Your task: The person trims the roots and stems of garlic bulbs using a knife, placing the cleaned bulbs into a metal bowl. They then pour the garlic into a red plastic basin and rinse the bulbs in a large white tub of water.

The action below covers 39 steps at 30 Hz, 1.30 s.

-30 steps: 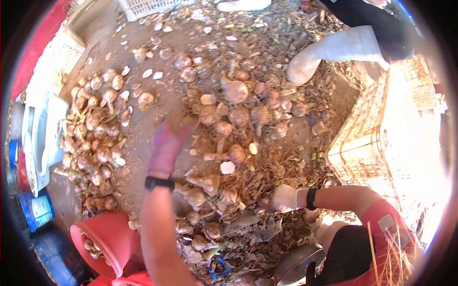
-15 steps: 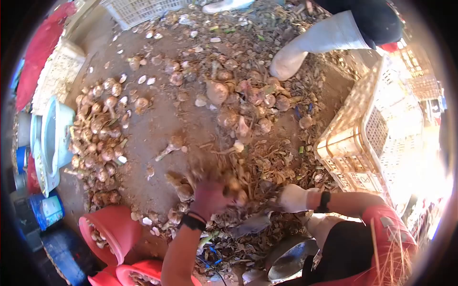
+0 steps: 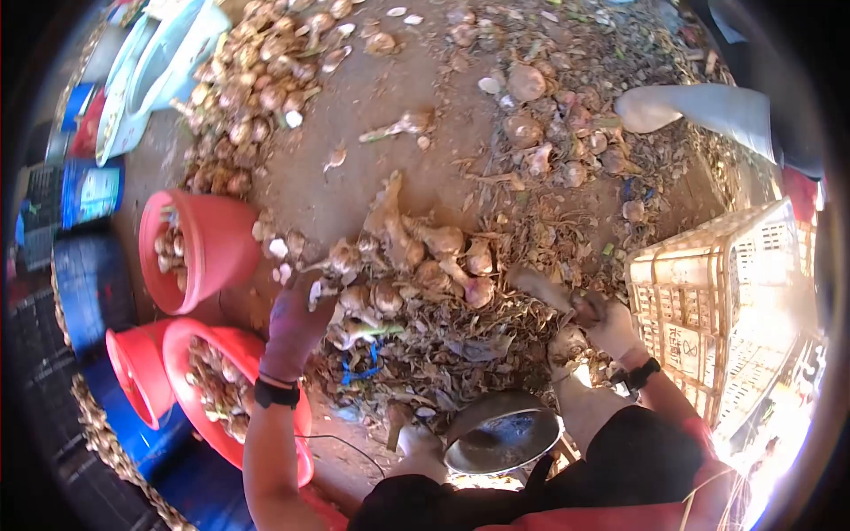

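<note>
My left hand (image 3: 297, 326), in a purplish glove with a dark band at the wrist, reaches to the left edge of a pile of bulbs (image 3: 412, 248) with dry stalks. Its fingers are spread, with nothing gripped between them. On the right, my right hand (image 3: 611, 329), in a pale glove, is closed around the dark handle of a tool (image 3: 542, 288), whose greyish end points left toward the bulbs. Dry leaves and peelings (image 3: 443, 332) cover the ground between both hands. Beneath them stands a round metal pan (image 3: 503, 442).
Red buckets (image 3: 217, 252) holding bulbs stand at the left, beside blue containers (image 3: 93, 274) and pale blue basins (image 3: 173, 62). More bulbs (image 3: 257, 80) lie at the upper left. A plastic crate (image 3: 677, 301) is at the right. Another person's boot (image 3: 699, 115) shows at the upper right.
The view has turned, shifting the ground and crate. My left hand has left the middle of the pile for its left side and opened. Bulbs it was blurred against now lie heaped in the middle.
</note>
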Available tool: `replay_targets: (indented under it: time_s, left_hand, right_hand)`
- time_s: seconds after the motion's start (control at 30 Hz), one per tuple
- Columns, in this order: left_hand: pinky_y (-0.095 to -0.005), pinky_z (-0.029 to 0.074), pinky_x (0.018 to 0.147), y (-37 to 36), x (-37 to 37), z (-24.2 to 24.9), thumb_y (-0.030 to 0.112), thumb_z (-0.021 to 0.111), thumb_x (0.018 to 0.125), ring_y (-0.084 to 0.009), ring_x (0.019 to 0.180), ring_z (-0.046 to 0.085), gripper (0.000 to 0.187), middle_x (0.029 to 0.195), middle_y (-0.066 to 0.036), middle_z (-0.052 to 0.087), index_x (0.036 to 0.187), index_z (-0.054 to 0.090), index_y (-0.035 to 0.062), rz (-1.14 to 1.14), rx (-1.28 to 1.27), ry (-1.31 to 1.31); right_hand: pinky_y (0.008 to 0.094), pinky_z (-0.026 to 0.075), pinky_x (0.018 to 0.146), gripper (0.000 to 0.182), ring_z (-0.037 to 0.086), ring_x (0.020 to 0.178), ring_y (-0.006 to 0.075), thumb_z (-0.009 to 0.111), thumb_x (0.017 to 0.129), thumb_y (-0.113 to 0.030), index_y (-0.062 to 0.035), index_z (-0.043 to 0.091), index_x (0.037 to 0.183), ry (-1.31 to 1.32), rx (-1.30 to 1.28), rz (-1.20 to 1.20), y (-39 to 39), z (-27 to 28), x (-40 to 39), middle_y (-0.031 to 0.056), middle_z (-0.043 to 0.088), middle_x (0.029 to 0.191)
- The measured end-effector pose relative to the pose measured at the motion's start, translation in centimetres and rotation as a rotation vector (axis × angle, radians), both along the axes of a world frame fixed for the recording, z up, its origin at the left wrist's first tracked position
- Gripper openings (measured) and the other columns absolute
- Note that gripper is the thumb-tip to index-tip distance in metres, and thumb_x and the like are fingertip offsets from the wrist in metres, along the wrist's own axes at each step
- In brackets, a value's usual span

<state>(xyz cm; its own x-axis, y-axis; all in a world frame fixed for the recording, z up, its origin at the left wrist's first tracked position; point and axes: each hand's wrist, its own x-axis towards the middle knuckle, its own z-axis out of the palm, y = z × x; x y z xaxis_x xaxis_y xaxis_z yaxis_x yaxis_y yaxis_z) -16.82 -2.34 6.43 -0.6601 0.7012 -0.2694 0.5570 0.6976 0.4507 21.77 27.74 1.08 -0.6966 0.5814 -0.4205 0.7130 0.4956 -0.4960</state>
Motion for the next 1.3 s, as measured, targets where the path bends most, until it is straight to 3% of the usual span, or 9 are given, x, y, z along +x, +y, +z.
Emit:
replay_targets:
  time_s: [0.4,0.53,0.63,0.8,0.9,1.1,1.13,1.23,1.3]
  left_hand:
    - [-0.0355,0.052,0.073,-21.5,19.2,8.6,0.017,0.072,0.076,-0.0286,0.090,0.062,0.042,0.107,-0.016,0.061,0.114,0.058,0.0054,0.471,-0.122,-0.177]
    - [-0.0348,0.052,0.076,-26.6,27.4,10.8,0.017,0.072,0.076,-0.0294,0.089,0.063,0.042,0.104,-0.016,0.063,0.113,0.058,0.0021,0.473,0.025,-0.099]
    - [-0.0339,0.052,0.077,-27.4,32.0,12.9,0.017,0.071,0.078,-0.0279,0.090,0.064,0.042,0.107,-0.017,0.062,0.114,0.058,0.0017,0.610,0.025,-0.164]
    - [-0.0281,0.048,0.083,-24.7,34.7,15.5,0.015,0.068,0.084,-0.0178,0.098,0.060,0.041,0.110,-0.009,0.062,0.120,0.054,-0.0005,0.940,0.738,-0.610]
    - [-0.0329,0.044,0.093,-21.0,34.5,18.5,0.019,0.055,0.091,-0.0186,0.106,0.056,0.039,0.113,-0.010,0.058,0.124,0.050,-0.0009,0.778,0.944,-0.704]
    - [-0.0369,0.047,0.087,-18.8,35.4,18.9,0.032,0.051,0.093,-0.0192,0.100,0.058,0.030,0.101,-0.004,0.060,0.111,0.056,0.0086,0.400,1.672,-0.980]
    - [-0.0374,0.047,0.084,-19.3,35.5,18.5,0.037,0.048,0.094,-0.0197,0.098,0.058,0.029,0.099,-0.004,0.062,0.105,0.057,0.0113,0.133,1.949,-1.228]
    - [-0.0377,0.049,0.073,-21.8,37.5,18.8,0.041,0.049,0.090,-0.0203,0.082,0.057,0.033,0.091,-0.005,0.058,0.101,0.057,0.0103,0.824,1.777,-0.819]
    - [-0.0371,0.048,0.068,-27.3,39.6,12.7,0.044,0.046,0.090,-0.0201,0.076,0.055,0.035,0.083,-0.004,0.054,0.098,0.055,0.0103,1.063,1.728,-0.770]
  right_hand:
    - [0.0442,0.052,0.068,0.053,0.064,0.076,0.0376,0.067,0.074,-0.028,-0.0117,0.053,0.123,-0.068,0.215,-0.080,0.0,1.0,3.0,0.0202,0.066,0.081]
    - [0.0433,0.053,0.067,0.029,0.064,0.071,0.0369,0.066,0.072,-0.031,-0.0022,0.068,0.075,-0.022,0.241,0.221,-1.0,4.6,0.0,0.0221,0.064,0.072]
    - [0.0429,0.052,0.069,0.051,0.064,0.080,0.0360,0.058,0.081,-0.019,-0.0111,0.048,0.130,-0.169,0.270,0.547,-2.7,11.6,-4.4,0.0208,0.065,0.094]
    - [0.0346,0.050,0.078,0.037,0.063,0.087,0.0265,0.056,0.084,-0.010,-0.0090,0.056,0.121,0.064,-0.132,0.702,-12.4,26.1,-9.9,0.0108,0.063,0.103]
    - [0.0183,0.039,0.045,0.036,0.051,0.058,0.0057,0.053,0.087,-0.007,-0.0063,0.052,0.123,-0.042,-0.771,0.577,-19.7,33.2,-9.9,0.0060,0.062,0.091]
    - [0.0221,0.043,0.046,0.029,0.055,0.058,0.0091,0.056,0.090,-0.027,-0.0103,0.057,0.114,0.037,-1.170,0.889,-33.2,33.6,-7.0,0.0003,0.057,0.079]
    - [0.0263,0.050,0.054,0.028,0.061,0.064,0.0105,0.054,0.091,-0.028,-0.0118,0.057,0.113,-0.049,-0.972,0.894,-33.9,34.0,-6.3,0.0020,0.060,0.083]
    - [0.0330,0.052,0.076,0.035,0.064,0.087,0.0175,0.052,0.088,-0.028,-0.0084,0.056,0.117,0.297,-0.224,1.545,-34.2,31.0,-6.5,0.0072,0.065,0.100]
    - [0.0338,0.050,0.079,0.036,0.063,0.091,0.0191,0.055,0.087,-0.029,-0.0074,0.057,0.115,0.213,-0.214,1.444,-32.9,32.6,-5.2,0.0087,0.065,0.101]
